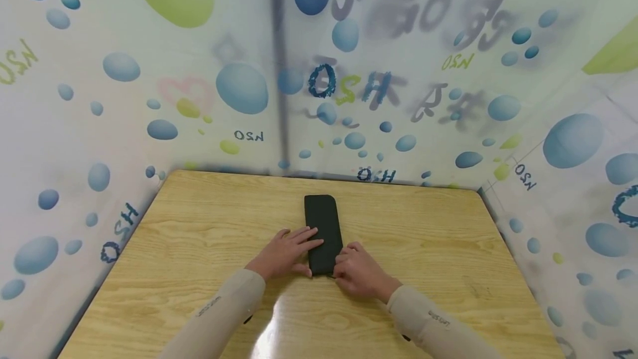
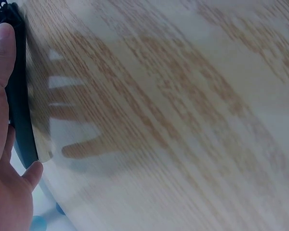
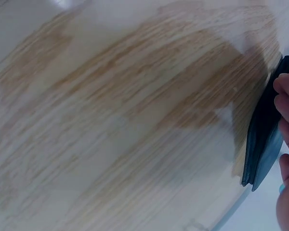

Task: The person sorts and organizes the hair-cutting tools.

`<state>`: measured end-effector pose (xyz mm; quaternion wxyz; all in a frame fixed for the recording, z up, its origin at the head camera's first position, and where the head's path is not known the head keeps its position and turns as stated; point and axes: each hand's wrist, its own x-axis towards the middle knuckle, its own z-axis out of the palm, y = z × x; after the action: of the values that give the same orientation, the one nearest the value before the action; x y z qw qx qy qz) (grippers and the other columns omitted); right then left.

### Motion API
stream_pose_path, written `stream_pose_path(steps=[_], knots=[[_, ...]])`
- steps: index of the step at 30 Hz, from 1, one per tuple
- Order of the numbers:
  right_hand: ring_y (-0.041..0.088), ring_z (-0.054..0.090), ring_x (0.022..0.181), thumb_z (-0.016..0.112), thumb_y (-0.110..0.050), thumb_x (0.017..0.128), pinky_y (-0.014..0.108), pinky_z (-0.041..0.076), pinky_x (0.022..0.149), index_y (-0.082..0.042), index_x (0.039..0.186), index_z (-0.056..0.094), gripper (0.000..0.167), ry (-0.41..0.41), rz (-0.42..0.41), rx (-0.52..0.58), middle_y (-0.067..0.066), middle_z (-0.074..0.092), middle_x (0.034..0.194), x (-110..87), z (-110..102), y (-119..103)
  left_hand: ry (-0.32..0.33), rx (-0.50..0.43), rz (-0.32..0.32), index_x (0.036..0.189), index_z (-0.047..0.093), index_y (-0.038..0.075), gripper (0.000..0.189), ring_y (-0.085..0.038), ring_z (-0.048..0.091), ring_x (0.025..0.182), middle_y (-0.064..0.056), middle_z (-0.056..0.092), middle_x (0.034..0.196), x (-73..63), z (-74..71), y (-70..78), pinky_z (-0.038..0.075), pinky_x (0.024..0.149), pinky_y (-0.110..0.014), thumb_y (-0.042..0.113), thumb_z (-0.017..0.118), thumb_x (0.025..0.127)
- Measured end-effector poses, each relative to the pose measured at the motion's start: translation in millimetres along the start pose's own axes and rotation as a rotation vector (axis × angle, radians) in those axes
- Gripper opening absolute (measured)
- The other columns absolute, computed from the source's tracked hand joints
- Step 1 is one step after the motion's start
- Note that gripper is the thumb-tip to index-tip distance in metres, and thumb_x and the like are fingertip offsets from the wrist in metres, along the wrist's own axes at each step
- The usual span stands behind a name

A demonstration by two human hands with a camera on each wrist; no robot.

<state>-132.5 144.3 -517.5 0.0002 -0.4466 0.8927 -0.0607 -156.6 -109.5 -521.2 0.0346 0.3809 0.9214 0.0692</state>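
Observation:
A long, flat black case (image 1: pixel 323 218) with rounded corners lies on the wooden table, its long side running away from me. My left hand (image 1: pixel 286 254) rests on its left side, fingers extended over the top and thumb at the near left corner. In the left wrist view, the thumb (image 2: pixel 2 53) presses along the dark edge. At the near right corner, my right hand (image 1: pixel 360 271) has curled fingers pinching the case's edge; the exact bit between the fingertips is hidden. The right wrist view shows a seam or gap along the case's side (image 3: pixel 260 144).
The light wooden table (image 1: pixel 224 209) extends around the case on all sides. Behind it and to both sides stand pale walls (image 1: pixel 199 109) printed with blue and green drops. Glare (image 1: pixel 269 331) shines on the near part of the table.

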Motion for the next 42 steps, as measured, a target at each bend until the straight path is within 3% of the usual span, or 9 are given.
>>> stream_pose_path(steps=[29,42], knots=[[0.010,0.052,0.083,0.069,-0.028,0.088,0.039,0.038,0.097,-0.027,0.080,0.073,0.009,0.024,0.004,0.005,-0.014,0.058,0.075,5.5,7.0,-4.2,0.020,-0.003,0.005,0.150,0.038,0.028,0.078,-0.021,0.030,0.148,-0.002,0.030,0.161,0.1,7.6,-2.9,0.039,0.108,-0.055,0.064,0.056,0.084],[0.009,0.054,0.091,0.068,-0.030,0.089,0.039,0.037,0.099,-0.028,0.087,0.074,0.006,0.019,-0.028,0.021,-0.015,0.062,0.081,14.8,8.7,-11.9,0.026,-0.027,0.014,0.150,0.039,0.027,0.076,-0.023,0.030,0.148,-0.003,0.031,0.160,-0.2,5.5,-1.6,0.039,0.107,-0.057,0.062,0.057,0.085]])
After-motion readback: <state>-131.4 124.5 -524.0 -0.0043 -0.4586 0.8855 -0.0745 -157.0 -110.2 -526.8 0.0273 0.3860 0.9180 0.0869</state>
